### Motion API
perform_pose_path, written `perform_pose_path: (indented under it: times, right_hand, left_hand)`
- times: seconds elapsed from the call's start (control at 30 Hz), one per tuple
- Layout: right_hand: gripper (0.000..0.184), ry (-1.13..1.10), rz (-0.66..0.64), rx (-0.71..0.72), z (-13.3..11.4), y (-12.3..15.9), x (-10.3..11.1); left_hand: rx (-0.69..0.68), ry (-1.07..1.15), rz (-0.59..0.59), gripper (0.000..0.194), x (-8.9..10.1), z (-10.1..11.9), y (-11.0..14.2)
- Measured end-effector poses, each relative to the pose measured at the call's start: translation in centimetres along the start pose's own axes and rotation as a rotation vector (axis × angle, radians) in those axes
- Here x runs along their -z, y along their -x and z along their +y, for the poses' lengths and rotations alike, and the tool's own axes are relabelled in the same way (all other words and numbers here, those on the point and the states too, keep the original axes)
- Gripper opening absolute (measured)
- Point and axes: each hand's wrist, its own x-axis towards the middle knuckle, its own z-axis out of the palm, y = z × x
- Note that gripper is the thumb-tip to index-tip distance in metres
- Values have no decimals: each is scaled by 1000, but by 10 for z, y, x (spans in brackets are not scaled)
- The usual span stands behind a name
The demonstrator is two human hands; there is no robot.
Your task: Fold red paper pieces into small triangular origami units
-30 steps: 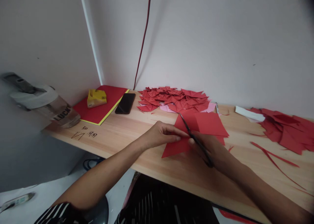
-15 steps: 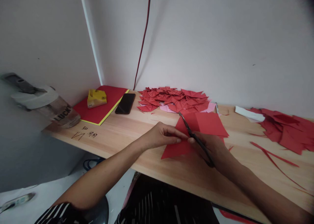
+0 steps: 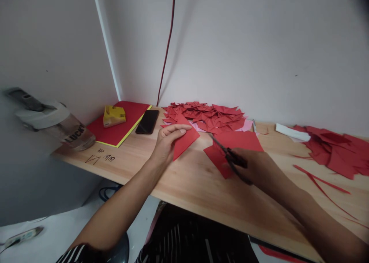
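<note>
My left hand point(image 3: 170, 140) is closed on a red piece of paper point(image 3: 186, 140), pinched between thumb and fingers and raised in front of the folded pile. In my right hand point(image 3: 250, 165) is a pair of dark-handled scissors point(image 3: 230, 157), its blades pointing up and left. Below the scissors lies a smaller red paper piece point(image 3: 216, 162), and just behind them a larger red sheet point(image 3: 245, 140) rests on the table. My right hand partly covers both, so I cannot tell whether they are joined.
A pile of folded red paper point(image 3: 207, 116) lies by the wall. At right are flat red pieces point(image 3: 337, 153), a white strip point(image 3: 292, 132) and thin red offcuts point(image 3: 323, 180). A phone point(image 3: 147, 122), yellow packet point(image 3: 114, 116), red sheets point(image 3: 129, 111) and bottle point(image 3: 60, 126) stand left.
My left hand has moved left and up, carrying a red paper piece away from the scissors. My right hand has risen slightly with the scissors, leaving another piece beneath.
</note>
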Motion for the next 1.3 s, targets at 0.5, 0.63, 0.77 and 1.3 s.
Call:
perform_pose_path:
  times: [0.5, 0.63, 0.77, 1.3]
  right_hand:
    - [19, 254, -75, 133, -7, 6, -20]
    - [19, 350, 13, 119, -3, 8, -19]
    - [18, 385, -38, 52, -15, 10, -12]
    - [14, 248, 78, -65, 10, 1, 20]
  left_hand:
    - [5, -44, 31, 15, 5, -2, -5]
    - [-13, -50, 23, 14, 6, -4, -6]
    - [0, -72, 46, 13, 4, -5, -5]
    - [28, -80, 25, 16, 6, -12, -9]
